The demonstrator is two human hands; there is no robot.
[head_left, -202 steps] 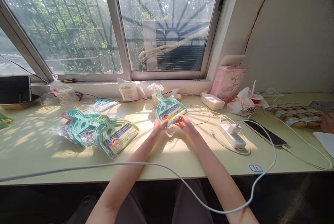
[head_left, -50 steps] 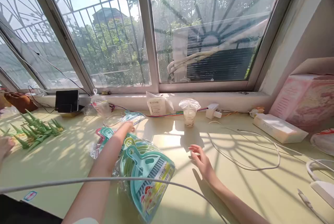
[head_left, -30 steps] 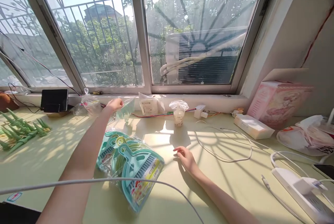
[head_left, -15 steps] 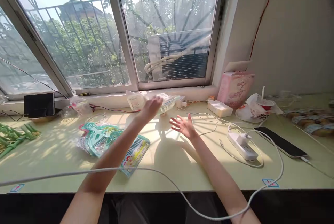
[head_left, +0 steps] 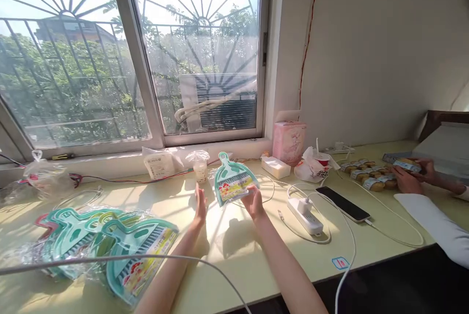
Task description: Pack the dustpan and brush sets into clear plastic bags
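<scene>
My right hand [head_left: 253, 202] grips the lower right corner of a small green dustpan with a brush [head_left: 230, 177], wrapped in clear film with a colourful card. It is held up off the table, handle pointing up. To its left, my left hand [head_left: 200, 205] is open, fingers stretched and palm turned toward the dustpan, without touching it. More wrapped dustpan sets [head_left: 135, 245] lie in a pile at the left, mostly green with a pink one at the edge.
A lidded drink cup [head_left: 200, 170] stands behind my left hand. Around the right side lie a power strip [head_left: 306, 216], a phone [head_left: 342, 204], a pink box [head_left: 289, 143] and loose cables. Farther right, a co-worker's hands [head_left: 410, 177] handle wrapped rolls [head_left: 366, 175].
The view has turned right, bringing a co-worker's hands in. My left hand, earlier closed on something see-through, is open and lower. My right hand, earlier open, now holds the dustpan set.
</scene>
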